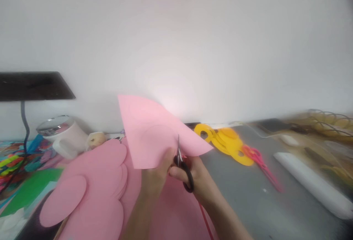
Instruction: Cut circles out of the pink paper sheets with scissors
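Note:
A pink sheet of paper [149, 133], with faint round outlines on it, is held up in front of the wall. My left hand [158, 173] grips its lower edge, thumb on the near face. In my right hand [193, 177] is a pair of black-handled scissors [182, 164], fingers through the loops. The blades point upward at the sheet, right of the left thumb; how far they are parted is hard to make out. Below and to the left lie several pink paper circles [64, 199], overlapping on larger pink paper.
Yellow ring-shaped cutouts [226, 140] and pink scissors [263, 166] lie right on the grey table [239, 203]. Farther right is a long white object [311, 184]. A white mug [67, 137] with a shiny lid and colourful craft pieces [16, 159] stand left.

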`<state>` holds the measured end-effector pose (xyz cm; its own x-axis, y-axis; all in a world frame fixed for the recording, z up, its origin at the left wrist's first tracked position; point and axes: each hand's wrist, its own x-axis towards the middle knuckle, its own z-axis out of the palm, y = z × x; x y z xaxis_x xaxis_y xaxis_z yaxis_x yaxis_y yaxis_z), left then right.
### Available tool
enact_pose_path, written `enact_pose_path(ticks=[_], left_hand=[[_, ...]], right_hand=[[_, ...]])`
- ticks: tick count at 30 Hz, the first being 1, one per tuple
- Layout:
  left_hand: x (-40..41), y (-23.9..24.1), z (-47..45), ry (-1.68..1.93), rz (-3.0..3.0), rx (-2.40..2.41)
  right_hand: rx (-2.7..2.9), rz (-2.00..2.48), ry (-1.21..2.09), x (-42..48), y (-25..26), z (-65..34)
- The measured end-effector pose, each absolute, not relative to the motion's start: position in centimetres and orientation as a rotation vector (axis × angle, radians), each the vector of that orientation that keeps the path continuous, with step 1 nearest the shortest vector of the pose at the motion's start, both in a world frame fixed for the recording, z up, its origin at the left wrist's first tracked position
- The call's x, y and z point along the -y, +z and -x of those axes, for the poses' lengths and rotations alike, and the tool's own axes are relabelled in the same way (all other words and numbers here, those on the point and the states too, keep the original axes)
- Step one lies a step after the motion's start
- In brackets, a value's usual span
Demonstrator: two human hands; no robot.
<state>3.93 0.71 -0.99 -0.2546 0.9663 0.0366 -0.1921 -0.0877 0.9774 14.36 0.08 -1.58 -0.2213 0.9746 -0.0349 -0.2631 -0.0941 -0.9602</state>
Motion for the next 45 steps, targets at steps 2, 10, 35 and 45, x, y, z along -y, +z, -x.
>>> enact_pose_path(ticks=[2,10,35,45], left_hand=[[-0.7,-1.1,-4.0,1.556,-0.98,-1.192],[-0.6,-0.8,-3.9,1.56,-1.008,-1.211],[-1.7,-1.7,-3.1,1.423,-1.076,-0.89],[-1.7,-1.8,-3.0,1.398,-1.065,-0.903]], right_hand=[[1.122,0.946,1.53,-0.1,-1.5,-14.4],[1.148,0.979,1.518,0.1,-1.6,-14.5],[1.22,1.062,1.468,0.2,-0.6,-14.4],[1.193,1.083,1.496,0.2,-1.4,-14.7]])
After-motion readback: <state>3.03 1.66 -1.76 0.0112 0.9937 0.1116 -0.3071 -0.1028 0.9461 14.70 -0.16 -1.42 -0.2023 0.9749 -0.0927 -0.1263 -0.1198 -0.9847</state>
